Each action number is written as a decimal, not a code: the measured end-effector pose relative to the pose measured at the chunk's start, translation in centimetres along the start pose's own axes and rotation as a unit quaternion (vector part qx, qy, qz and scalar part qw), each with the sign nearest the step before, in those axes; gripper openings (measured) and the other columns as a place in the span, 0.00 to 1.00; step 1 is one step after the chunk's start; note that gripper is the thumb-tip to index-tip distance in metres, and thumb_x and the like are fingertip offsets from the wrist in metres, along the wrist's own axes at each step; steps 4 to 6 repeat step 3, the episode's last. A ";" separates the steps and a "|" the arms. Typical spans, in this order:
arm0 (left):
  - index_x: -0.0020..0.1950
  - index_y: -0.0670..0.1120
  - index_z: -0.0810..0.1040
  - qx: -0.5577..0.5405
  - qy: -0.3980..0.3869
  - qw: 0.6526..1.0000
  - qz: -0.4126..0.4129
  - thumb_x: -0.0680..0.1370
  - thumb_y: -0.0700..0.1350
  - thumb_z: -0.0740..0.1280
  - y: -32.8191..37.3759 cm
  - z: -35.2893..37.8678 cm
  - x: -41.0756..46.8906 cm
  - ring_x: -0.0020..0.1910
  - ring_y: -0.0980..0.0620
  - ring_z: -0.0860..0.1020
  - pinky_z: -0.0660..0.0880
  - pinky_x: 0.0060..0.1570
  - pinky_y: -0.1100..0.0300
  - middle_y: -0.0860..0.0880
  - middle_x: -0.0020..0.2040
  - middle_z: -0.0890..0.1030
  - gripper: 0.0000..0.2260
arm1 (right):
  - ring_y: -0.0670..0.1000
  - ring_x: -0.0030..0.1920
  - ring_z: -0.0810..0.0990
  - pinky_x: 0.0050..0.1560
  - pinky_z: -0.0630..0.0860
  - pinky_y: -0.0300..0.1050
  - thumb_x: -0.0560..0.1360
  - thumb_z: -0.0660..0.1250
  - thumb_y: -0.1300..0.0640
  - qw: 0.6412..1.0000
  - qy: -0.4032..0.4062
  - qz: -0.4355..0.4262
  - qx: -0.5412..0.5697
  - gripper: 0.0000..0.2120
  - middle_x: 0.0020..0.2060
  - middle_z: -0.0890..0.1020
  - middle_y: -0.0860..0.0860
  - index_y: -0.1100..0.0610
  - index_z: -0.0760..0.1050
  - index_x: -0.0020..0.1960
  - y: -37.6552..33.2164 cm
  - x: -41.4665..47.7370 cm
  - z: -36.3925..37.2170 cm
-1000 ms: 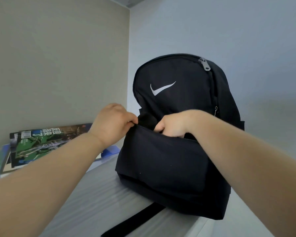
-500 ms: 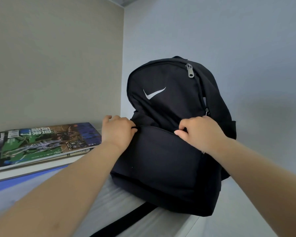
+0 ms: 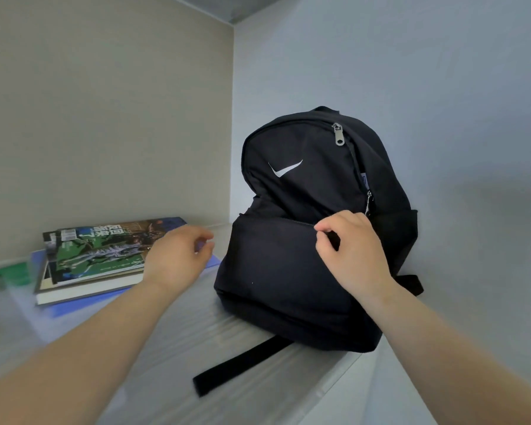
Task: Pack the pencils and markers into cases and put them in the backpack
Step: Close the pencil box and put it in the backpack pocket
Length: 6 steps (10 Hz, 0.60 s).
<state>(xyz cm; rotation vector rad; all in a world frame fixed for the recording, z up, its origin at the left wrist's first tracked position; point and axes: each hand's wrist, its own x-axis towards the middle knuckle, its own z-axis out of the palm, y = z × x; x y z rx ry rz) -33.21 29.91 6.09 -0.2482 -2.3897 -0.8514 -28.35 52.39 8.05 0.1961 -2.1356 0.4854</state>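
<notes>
A black backpack [image 3: 304, 185] with a white swoosh stands upright on a pale table against the wall. Its front pocket [image 3: 276, 271] shows a closed zipper line along the top. My right hand [image 3: 350, 250] pinches thumb and forefinger at the right end of that zipper, on what looks like a dark pull. My left hand [image 3: 178, 256] hovers just left of the backpack, fingers loosely apart, touching nothing. The main compartment's silver zipper pull [image 3: 338, 134] hangs near the top. No pencils, markers or cases are in view.
A stack of books and magazines [image 3: 98, 256] lies to the left, on blue and green folders. A black strap [image 3: 239, 366] trails from the backpack toward the table's front edge. Walls close in behind and to the right.
My right hand came out of the front pocket and moved along its zipper to the right end. My left hand let go of the pocket's left corner and drew back left.
</notes>
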 end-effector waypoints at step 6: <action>0.51 0.48 0.78 0.047 -0.129 0.979 -0.150 0.75 0.43 0.64 -8.5 -5.3 -12.2 0.53 0.46 0.76 0.71 0.57 0.57 0.45 0.57 0.78 0.07 | 0.57 0.48 0.78 0.42 0.71 0.43 0.71 0.59 0.59 0.976 -0.199 0.032 0.081 0.11 0.39 0.79 0.56 0.61 0.79 0.42 -7.8 -11.6 4.7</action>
